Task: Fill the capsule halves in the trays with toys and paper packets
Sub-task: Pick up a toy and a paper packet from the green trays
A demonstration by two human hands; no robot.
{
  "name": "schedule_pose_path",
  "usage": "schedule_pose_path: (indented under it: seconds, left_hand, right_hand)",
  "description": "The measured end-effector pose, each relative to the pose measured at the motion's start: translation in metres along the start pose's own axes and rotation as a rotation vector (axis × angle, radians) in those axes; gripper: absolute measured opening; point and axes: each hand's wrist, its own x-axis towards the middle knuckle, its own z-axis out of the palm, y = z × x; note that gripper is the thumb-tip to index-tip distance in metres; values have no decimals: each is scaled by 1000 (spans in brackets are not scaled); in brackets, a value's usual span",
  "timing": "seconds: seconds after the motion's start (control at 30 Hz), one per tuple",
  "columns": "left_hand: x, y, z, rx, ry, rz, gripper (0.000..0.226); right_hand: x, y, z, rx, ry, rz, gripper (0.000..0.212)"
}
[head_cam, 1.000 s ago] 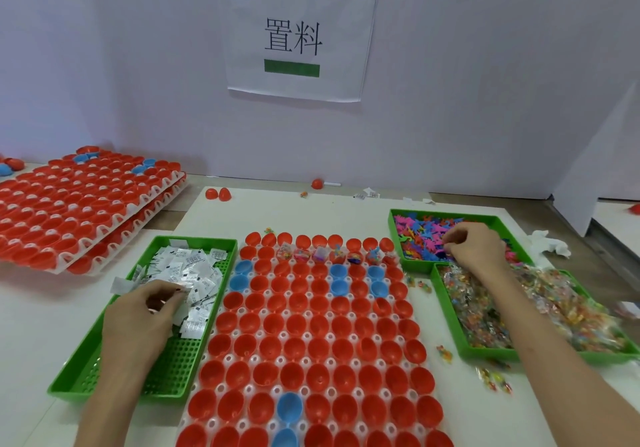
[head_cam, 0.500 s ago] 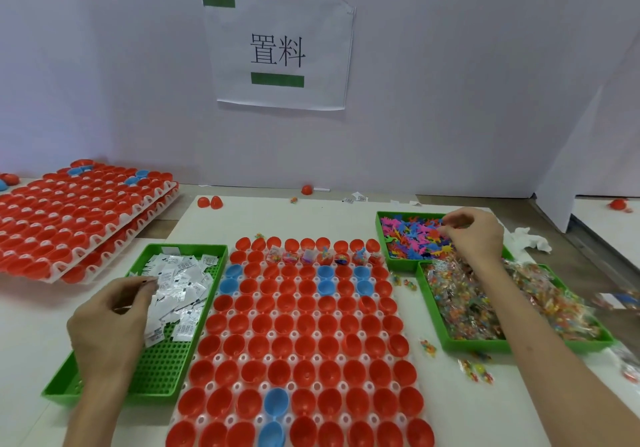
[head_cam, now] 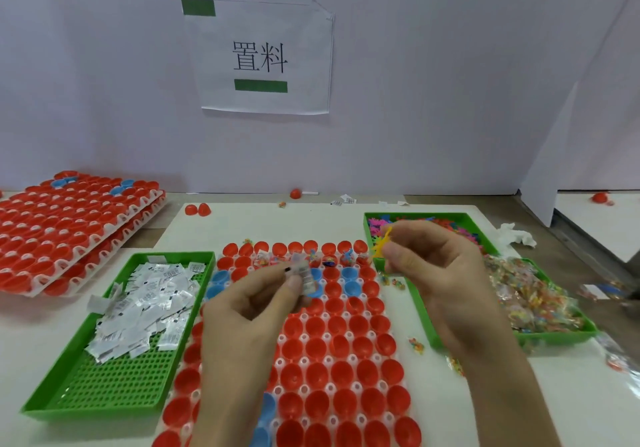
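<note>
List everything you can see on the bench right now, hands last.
Capsule tray: one, white, red halves and a few blue, centre.
Stacked trays: two, white with red and blue halves, far left.
Packet tray: one, green, left of the capsule tray.
Paper packets: a heap, white, in the packet tray.
Toy tray: one, green, far right, bright toys.
Bag tray: one, green, near right, clear bags of coloured toys.
Loose halves: several, red, far edge.
Tissue: one, white, right of the toy tray.
Sign: one, white, on the wall.
Left hand: pinches a white packet over the capsule tray.
Right hand: pinches a yellow toy by the toy tray.
</note>
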Motion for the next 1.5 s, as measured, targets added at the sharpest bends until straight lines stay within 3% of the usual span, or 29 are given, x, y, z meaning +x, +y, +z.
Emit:
schedule_pose_path:
  seconds: [0.13,0.37,0.63,0.77,0.8,0.87,0.93,1.03,1.1,1.13,1.2,1.37,1.5]
  left_hand:
    - [-8,1,24,-19,-46,9,18]
    - [-21,0,26,67,-234,-25,33]
    - [-25,-6,15,3,-448,-207,22]
    - [-30,-16,18,9,-400,-206,18]
    - [-32,-19,18,2,-382,-208,17]
    - [-36,-20,18,-27,-363,-216,17]
    - [-38,-18,17,-56,-361,-223,18]
    - [-41,-15,16,-61,-363,-229,21]
    - [-42,-13,16,-43,-355,-218,24]
    - [-43,-13,15,-33,-345,-211,25]
    - [-44,-12,14,-27,-322,-202,28]
    - [-46,-11,11,-64,-265,-182,32]
    - [-47,-10,11,-95,-219,-163,33]
  right_hand:
    - [-28,1,20,-45,-8,-40,21]
    - [-33,8,19,-274,-10,-74,18]
    - [-40,16,6,-462,-103,-122,16]
    - [-46,20,-9,-498,-174,-115,18]
    - [-44,24,-18,-529,-108,-112,20]
    - [-34,38,-47,-650,175,-80,23]
    - [-19,52,-79,-854,391,79,18]
    - [-6,75,-110,-1187,328,386,18]
    - [-3,83,-110,-1253,316,397,11]
    - [-3,85,-109,-1271,340,369,18]
    - [-2,90,-109,-1260,401,340,26]
    - [-6,94,-108,-1044,576,118,7]
    - [-17,68,-82,-674,518,-55,19]
